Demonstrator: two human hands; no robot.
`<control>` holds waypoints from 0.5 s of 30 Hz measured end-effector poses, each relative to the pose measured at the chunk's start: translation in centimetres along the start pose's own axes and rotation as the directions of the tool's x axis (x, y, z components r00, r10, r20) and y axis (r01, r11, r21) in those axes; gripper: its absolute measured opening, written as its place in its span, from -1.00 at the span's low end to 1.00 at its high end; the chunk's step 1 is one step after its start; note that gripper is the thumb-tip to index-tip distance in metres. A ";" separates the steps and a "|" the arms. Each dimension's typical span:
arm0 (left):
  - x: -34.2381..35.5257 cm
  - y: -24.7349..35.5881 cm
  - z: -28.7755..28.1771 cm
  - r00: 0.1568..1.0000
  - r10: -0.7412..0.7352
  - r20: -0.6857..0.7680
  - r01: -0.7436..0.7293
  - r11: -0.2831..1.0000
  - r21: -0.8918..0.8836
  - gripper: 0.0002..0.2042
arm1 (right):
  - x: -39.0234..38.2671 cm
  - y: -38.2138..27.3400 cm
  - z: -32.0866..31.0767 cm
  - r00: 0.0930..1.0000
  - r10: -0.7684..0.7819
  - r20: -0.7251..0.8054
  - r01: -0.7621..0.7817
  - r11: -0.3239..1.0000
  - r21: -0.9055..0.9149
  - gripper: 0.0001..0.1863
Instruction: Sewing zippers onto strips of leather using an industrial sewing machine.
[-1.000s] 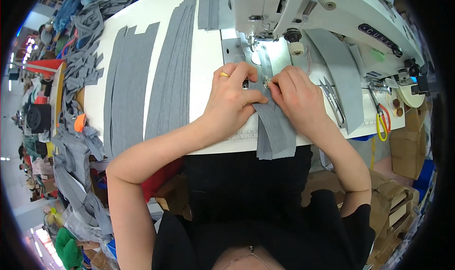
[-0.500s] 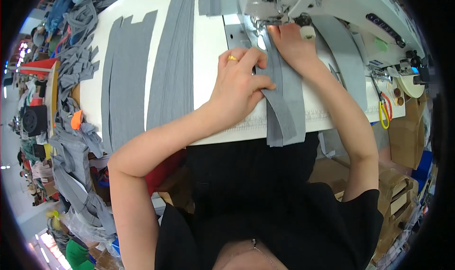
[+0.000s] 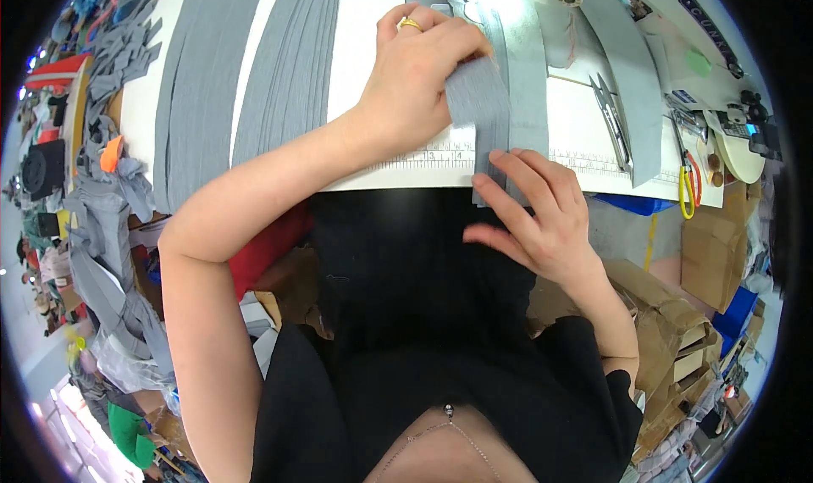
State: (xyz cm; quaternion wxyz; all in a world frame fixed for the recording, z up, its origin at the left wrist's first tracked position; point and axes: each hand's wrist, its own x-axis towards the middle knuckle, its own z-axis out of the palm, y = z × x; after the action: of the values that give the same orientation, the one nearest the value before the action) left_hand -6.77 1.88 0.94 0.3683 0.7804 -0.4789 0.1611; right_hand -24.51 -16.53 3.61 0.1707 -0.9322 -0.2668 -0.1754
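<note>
My left hand [image 3: 411, 80] pinches a narrow grey fabric strip [image 3: 476, 95] and holds its loose end lifted and bent above the table. A wider grey strip [image 3: 527, 76] lies beneath and runs up to the metal foot area of the sewing machine [image 3: 677, 38]. At the table's front edge my right hand [image 3: 546, 216] is open, its fingers spread. Its index and middle fingertips touch the lower end of the strips. The needle itself is out of sight at the top edge.
Grey fabric strips [image 3: 207, 85] and a pleated-looking stack [image 3: 284, 85] lie to the left. Right of the machine bed are metal shears [image 3: 611, 127], another grey strip [image 3: 631, 93] and red-and-yellow-handled scissors [image 3: 688, 182]. A printed ruler [image 3: 406, 165] lines the front edge. Cardboard boxes [image 3: 660, 339] stand below right.
My right hand has come down from beside the needle area to the strips' lower end. My left hand has raised the strip's loose end. The view has shifted toward the table's front.
</note>
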 end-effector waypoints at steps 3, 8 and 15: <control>-0.2 -0.3 0.1 0.995 -0.011 -0.097 0.009 1.000 -0.026 -0.92 | -0.7 0.5 1.4 0.994 -0.101 -0.046 0.090 0.977 -0.192 -0.55; 0.0 -0.8 0.3 0.985 -0.032 -0.167 0.017 0.996 -0.093 -0.94 | -1.2 0.8 1.9 0.982 -0.109 -0.151 0.090 0.988 -0.129 -0.65; 0.2 -0.4 -0.1 0.974 -0.091 -0.207 0.050 0.980 -0.193 -0.92 | -0.9 0.8 2.1 0.970 -0.127 -0.210 0.098 0.985 -0.142 -0.68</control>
State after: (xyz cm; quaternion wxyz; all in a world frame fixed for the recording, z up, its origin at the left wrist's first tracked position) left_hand -6.30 1.93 0.92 0.4950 0.7369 -0.4212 0.1857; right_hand -24.33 -16.71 1.21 0.1274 -0.8998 -0.2869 -0.3030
